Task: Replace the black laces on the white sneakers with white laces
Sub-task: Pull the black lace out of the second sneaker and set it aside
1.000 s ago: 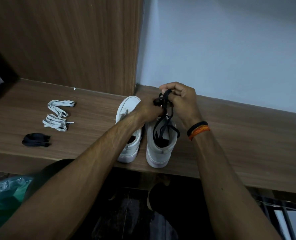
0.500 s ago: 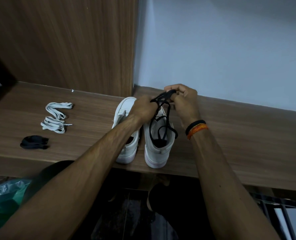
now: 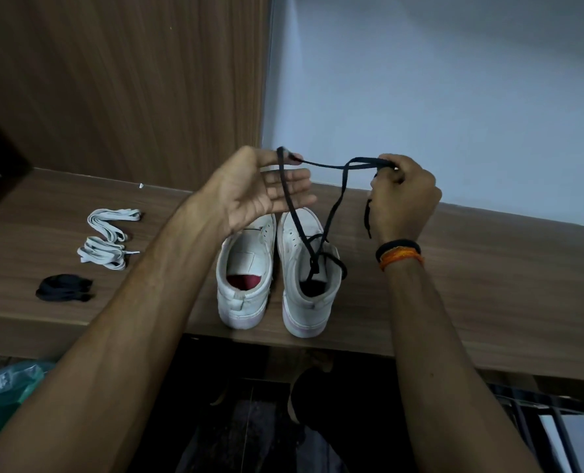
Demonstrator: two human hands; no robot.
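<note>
Black lace [image 3: 321,164] stretched above right sneaker [image 3: 305,268] on desk [image 3: 488,268], tail trailing inside. Looped over flat, straight-fingered left hand [image 3: 259,189]; pinched in curled right hand [image 3: 403,196]. Risk: the trailing tail may snag and tip the sneaker.

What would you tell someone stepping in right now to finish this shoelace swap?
Left hand: open, palm up, the black lace draped over its fingertips.
Right hand: pinches the same lace.
The lace trails down into the right sneaker; whether it is still threaded is unclear.
Left sneaker: no lace visible.
On the wooden shelf, at left: two bundled white laces and a bundled black lace.
Left: free this lace, then thread the white ones into both sneakers.
</note>
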